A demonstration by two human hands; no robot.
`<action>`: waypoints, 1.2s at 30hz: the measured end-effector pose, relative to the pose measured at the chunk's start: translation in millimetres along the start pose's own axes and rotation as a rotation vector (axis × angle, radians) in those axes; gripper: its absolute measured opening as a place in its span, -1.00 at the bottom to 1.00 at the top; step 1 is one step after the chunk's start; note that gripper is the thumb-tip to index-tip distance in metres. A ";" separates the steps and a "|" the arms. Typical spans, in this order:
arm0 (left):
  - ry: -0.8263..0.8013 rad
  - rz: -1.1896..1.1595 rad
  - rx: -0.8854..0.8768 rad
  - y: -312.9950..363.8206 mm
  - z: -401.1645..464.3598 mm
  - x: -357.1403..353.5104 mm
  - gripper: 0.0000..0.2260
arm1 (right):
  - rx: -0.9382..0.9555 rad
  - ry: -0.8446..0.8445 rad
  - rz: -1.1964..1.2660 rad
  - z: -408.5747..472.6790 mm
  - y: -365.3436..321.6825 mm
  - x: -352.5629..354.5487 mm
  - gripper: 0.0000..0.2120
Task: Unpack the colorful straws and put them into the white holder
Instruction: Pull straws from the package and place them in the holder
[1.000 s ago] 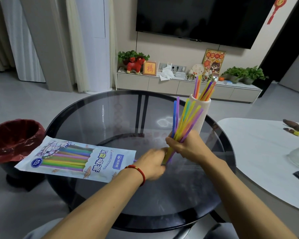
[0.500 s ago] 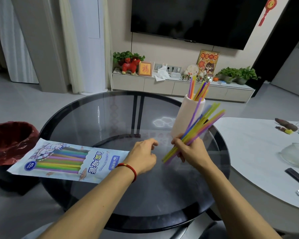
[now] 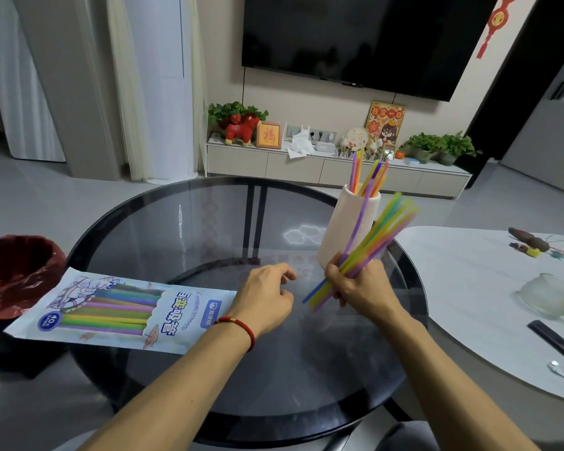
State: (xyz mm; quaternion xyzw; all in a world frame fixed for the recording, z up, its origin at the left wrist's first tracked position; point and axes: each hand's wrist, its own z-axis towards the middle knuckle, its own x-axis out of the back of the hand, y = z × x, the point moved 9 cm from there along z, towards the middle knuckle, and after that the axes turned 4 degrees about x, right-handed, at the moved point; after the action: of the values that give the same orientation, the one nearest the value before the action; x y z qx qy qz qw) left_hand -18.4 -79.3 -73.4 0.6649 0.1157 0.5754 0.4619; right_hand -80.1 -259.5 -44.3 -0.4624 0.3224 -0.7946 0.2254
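My right hand (image 3: 360, 286) grips a bundle of colorful straws (image 3: 376, 237) that tilts up to the right, in front of the white holder (image 3: 345, 222). Several straws (image 3: 367, 175) stand inside the holder. The holder sits on the round dark glass table (image 3: 209, 229). My left hand (image 3: 264, 299) hovers just left of the bundle with loosely curled fingers and holds nothing. The straw package (image 3: 118, 309) lies flat at the table's left edge, with several straws showing through it.
A bin with a red liner (image 3: 13, 275) stands on the floor at the left. A white table (image 3: 476, 288) at the right carries a glass cup (image 3: 547, 292) and small items. A TV cabinet with plants lines the far wall.
The straw bundle in my right hand tilted from upright to leaning right. My left hand let go of the bundle's lower end and drew back to the left.
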 end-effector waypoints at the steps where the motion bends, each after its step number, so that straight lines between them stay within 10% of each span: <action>1: 0.032 -0.032 -0.011 1.2 1.0 4.0 -0.72 | -0.001 0.077 0.017 5.6 -3.7 14.6 -0.73; 9: 0.119 -0.121 -0.035 2.8 0.7 17.2 -0.75 | 0.020 0.741 0.359 57.2 -24.0 151.4 -0.86; 25: 0.109 -0.048 -0.050 -0.6 0.0 17.7 -0.76 | -0.237 0.116 -0.179 151.3 -19.1 102.8 -0.73; 36: 0.124 -0.039 -0.028 -1.2 -3.5 29.4 -0.74 | -0.136 0.280 -0.229 148.0 -48.4 121.8 -0.35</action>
State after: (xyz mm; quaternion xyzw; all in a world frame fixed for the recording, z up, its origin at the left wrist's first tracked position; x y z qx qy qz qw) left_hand -11.9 -56.7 -55.2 0.6192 0.1492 0.6078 0.4742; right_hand -10.0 -351.0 116.3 -0.3951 0.3492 -0.8479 0.0548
